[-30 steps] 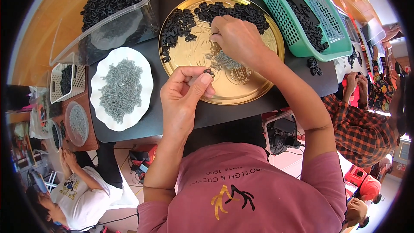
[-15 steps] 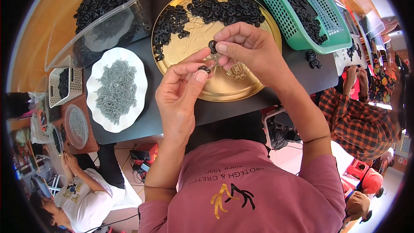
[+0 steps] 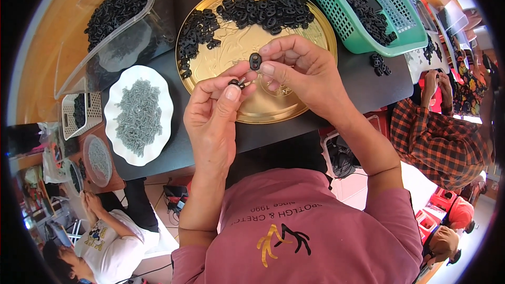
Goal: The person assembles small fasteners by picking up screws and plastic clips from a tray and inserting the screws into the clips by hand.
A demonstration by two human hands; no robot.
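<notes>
My left hand is closed in a pinch, gripping a small black plastic part between thumb and fingers. A thin metallic bit, seemingly a spring, sticks out beside that part. Just above and to the right, my right hand pinches a black oval cord-lock piece with two holes. The two pieces are close but apart. Both hands hover over the near part of a round gold tray. Along its far side lie a heap of black oval pieces and a looser spread of smaller black parts.
Left of the tray, a scalloped white plate bears a pile of small grey springs. Beyond it stands a clear bin of black parts. A green basket sits far right. People work on both sides.
The right hand's oval piece has turned, so its two holes face the view. Both hands have shifted slightly left and nearer. The whole view has also shifted a little.
</notes>
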